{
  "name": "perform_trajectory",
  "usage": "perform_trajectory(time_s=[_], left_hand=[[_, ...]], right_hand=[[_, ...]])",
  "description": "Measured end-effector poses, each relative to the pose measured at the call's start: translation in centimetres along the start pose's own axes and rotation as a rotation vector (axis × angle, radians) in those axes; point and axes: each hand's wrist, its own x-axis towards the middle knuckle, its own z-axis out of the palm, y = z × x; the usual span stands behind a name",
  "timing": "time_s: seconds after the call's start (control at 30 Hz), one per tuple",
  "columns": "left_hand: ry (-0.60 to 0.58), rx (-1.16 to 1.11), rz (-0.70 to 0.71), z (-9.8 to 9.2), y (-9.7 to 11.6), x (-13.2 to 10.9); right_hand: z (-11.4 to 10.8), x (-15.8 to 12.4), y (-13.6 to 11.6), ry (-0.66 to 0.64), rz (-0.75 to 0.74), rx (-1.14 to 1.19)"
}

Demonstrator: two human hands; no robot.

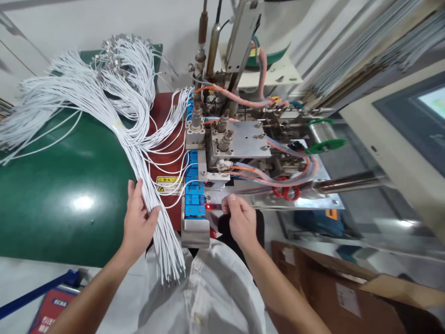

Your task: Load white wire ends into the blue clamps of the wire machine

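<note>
A thick bundle of white wires (134, 150) runs over the green surface and down to my lap. My left hand (139, 222) lies on the lower part of this bundle, its fingers apart, with the thumb across the wires. Several single wires lead from the bundle to a row of blue clamps (194, 210) on the machine (239, 139). Right of the lowest clamps, near a small red light (208, 206), is my right hand (240, 218), its fingers curled together. Whatever those fingers may hold is too small to make out.
The green surface (62, 195) is at left, with more wires piled at its back. A solder spool (321, 134), hoses and a metal rod extend right. Cardboard boxes (323, 287) stand lower right, below a screen (417, 106).
</note>
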Motion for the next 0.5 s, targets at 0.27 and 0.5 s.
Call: perform_trajectory(time_s=[0.27, 0.5], left_hand=[[0.001, 0.517, 0.46, -4.0, -1.2, -1.7], [-0.696, 0.435, 0.9, -2.1, 2.4, -1.1]], right_hand=[[-0.7, 0.1, 0.7, 0.02, 0.021, 0.01], [-0.9, -0.1, 0.4, -0.002, -0.002, -0.003]])
